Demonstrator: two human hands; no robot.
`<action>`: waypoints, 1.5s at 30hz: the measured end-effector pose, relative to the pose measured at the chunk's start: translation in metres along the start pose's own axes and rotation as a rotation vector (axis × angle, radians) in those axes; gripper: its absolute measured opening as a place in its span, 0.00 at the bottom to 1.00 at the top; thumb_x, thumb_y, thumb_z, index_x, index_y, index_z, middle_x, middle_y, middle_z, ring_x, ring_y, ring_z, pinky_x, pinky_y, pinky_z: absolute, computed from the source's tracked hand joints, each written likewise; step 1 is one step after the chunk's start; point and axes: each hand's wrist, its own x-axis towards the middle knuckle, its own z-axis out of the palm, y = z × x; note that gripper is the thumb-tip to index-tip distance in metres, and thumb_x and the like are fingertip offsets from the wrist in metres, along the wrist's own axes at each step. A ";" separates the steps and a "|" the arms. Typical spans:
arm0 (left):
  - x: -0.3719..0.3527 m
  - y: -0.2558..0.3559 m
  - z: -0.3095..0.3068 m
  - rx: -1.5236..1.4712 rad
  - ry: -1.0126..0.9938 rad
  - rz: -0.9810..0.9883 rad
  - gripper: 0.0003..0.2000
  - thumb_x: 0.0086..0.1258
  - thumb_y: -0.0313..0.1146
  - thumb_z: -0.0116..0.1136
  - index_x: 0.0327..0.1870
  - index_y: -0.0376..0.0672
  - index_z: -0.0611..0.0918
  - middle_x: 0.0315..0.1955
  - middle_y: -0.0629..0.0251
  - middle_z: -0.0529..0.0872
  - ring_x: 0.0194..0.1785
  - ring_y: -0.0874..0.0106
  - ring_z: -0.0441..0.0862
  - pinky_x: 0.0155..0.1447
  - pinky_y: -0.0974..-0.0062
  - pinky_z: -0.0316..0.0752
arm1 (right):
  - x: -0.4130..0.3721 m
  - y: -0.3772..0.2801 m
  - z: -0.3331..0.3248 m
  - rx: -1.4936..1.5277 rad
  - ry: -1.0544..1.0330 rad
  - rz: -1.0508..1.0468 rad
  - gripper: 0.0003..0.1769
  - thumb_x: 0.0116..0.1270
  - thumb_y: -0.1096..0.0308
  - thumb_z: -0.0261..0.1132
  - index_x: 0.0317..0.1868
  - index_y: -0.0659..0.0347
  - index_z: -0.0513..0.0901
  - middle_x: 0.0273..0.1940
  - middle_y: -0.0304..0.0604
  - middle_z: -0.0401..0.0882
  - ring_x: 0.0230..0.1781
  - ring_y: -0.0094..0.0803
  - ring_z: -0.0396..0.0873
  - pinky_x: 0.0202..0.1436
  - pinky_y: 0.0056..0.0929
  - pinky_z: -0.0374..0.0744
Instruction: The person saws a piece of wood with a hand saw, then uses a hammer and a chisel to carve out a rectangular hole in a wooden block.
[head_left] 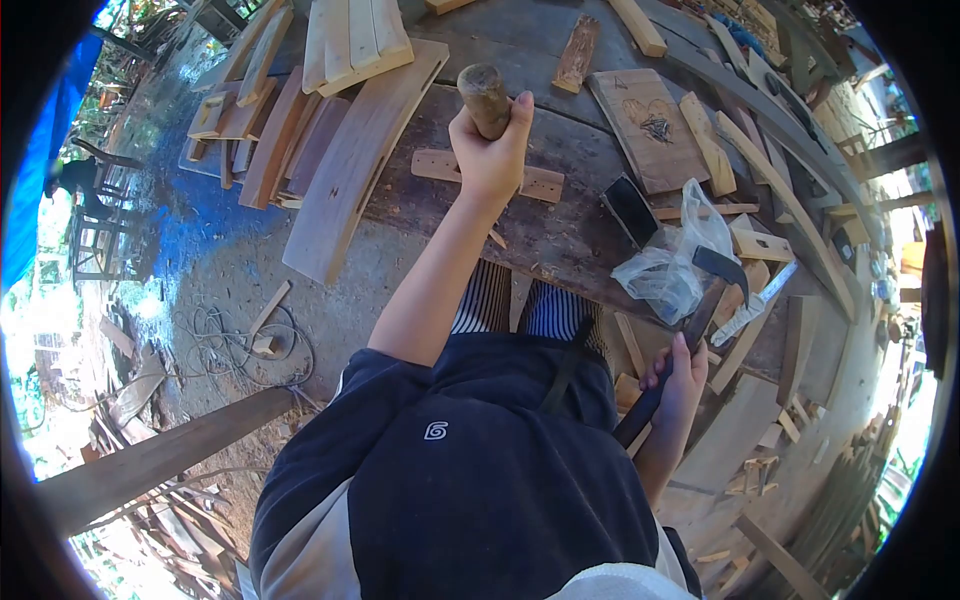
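My left hand (488, 160) is wrapped around a thick wooden tool handle (482, 88), held upright with the thumb along its side. Whatever lies at the handle's lower end is hidden by the fist. Beneath that hand, a short wooden strip with small holes (541, 184) lies across a dark, worn workbench (400, 205). Lower right, my right hand (682, 378) grips a hammer (722, 272) by its dark handle. The hammer's head points up and away from me, close to a clear plastic bag (668, 270).
Wooden boards (365, 165) lean and stack at the left. A board with a pile of nails (655, 127) and a black block (630, 211) lie at the right. Cord (250, 345) tangles on the floor; offcuts (760, 475) are scattered lower right.
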 end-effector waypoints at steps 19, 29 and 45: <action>0.000 -0.014 -0.005 0.035 0.167 0.101 0.10 0.70 0.31 0.62 0.30 0.41 0.73 0.15 0.72 0.73 0.14 0.82 0.67 0.18 0.82 0.60 | 0.001 0.000 0.009 -0.017 -0.047 0.018 0.07 0.77 0.62 0.55 0.42 0.53 0.66 0.21 0.35 0.66 0.13 0.22 0.66 0.15 0.23 0.68; -0.003 -0.017 -0.007 0.023 0.178 0.056 0.09 0.69 0.29 0.64 0.29 0.41 0.76 0.24 0.77 0.78 0.28 0.87 0.71 0.32 0.84 0.66 | 0.072 -0.011 0.073 -0.342 -0.298 -0.055 0.10 0.76 0.60 0.55 0.41 0.56 0.67 0.20 0.35 0.67 0.12 0.21 0.67 0.14 0.22 0.67; -0.022 0.012 -0.027 -0.123 0.102 -0.013 0.10 0.72 0.26 0.58 0.29 0.41 0.71 0.13 0.71 0.69 0.13 0.80 0.65 0.19 0.80 0.59 | 0.069 0.014 0.131 -0.532 -0.545 0.029 0.10 0.77 0.62 0.55 0.42 0.60 0.69 0.19 0.35 0.68 0.12 0.21 0.68 0.14 0.23 0.68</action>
